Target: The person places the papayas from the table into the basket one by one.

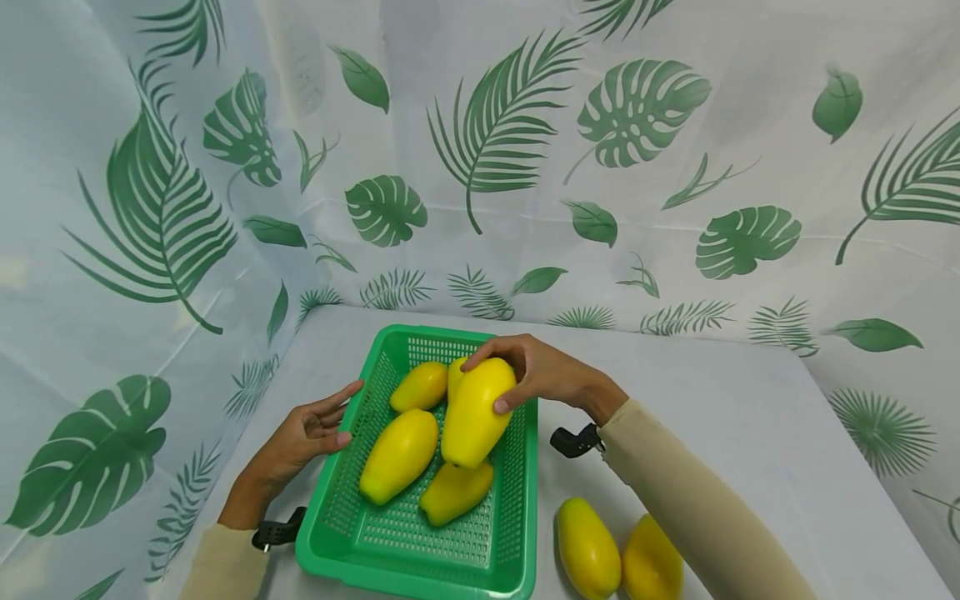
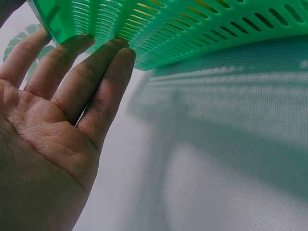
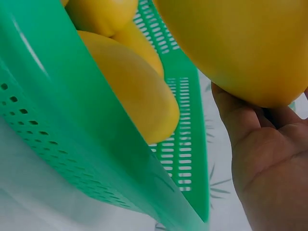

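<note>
My right hand [image 1: 546, 372] grips a large yellow papaya [image 1: 477, 412] over the right half of a green plastic basket [image 1: 529, 508]. In the right wrist view the papaya [image 3: 250, 43] rests against the fingers and palm, above the basket's rim. Under and around it, several more yellow papayas, such as the one at the left [image 1: 400, 457], lie inside the basket. My left hand [image 1: 300, 437] is at the basket's left side. In the left wrist view its fingers [image 2: 103, 91] are nearly straight, with their tips against the slotted wall [image 2: 192, 33].
Two more yellow papayas, one long [image 1: 587, 546] and one partly behind the right sleeve [image 1: 651, 558], lie on the white table [image 1: 720, 450] right of the basket. A leaf-printed white sheet [image 1: 525, 167] hangs behind and at the left. Each wrist wears a black mount [image 1: 576, 442].
</note>
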Action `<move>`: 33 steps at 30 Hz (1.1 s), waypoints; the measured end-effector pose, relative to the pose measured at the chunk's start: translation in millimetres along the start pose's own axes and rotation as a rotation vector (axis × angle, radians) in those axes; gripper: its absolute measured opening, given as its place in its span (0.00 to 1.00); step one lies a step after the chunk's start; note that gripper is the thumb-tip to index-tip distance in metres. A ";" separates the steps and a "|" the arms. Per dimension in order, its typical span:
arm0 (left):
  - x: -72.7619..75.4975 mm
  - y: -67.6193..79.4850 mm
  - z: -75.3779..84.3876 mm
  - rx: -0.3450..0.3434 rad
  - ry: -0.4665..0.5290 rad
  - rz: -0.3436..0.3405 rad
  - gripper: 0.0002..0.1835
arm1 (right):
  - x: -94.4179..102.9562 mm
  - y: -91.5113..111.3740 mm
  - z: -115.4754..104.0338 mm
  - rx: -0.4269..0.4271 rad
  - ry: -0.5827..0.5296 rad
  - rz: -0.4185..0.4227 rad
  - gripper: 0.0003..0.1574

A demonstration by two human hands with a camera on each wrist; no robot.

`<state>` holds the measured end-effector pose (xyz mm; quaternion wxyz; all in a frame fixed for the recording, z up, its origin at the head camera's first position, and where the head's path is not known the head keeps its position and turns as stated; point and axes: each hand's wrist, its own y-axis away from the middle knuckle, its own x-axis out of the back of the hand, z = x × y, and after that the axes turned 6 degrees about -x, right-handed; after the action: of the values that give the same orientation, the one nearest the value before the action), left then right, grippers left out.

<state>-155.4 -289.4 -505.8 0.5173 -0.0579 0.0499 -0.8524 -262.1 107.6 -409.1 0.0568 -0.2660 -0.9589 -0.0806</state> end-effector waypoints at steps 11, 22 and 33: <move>2.4 -1.1 -5.5 -0.022 0.054 -0.014 0.38 | -2.9 -19.6 5.4 -0.067 0.119 -0.015 0.35; 2.3 -0.1 -4.3 -0.016 0.053 -0.005 0.38 | -4.0 -27.0 9.8 -0.082 0.176 -0.006 0.36; 1.3 -0.4 -3.0 -0.021 0.072 -0.014 0.38 | -3.1 -27.0 12.5 -0.082 0.163 -0.010 0.36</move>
<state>-156.8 -290.3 -508.6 0.5088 -0.0329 0.0772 -0.8568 -274.3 85.6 -425.1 0.1234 -0.2556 -0.9483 -0.1417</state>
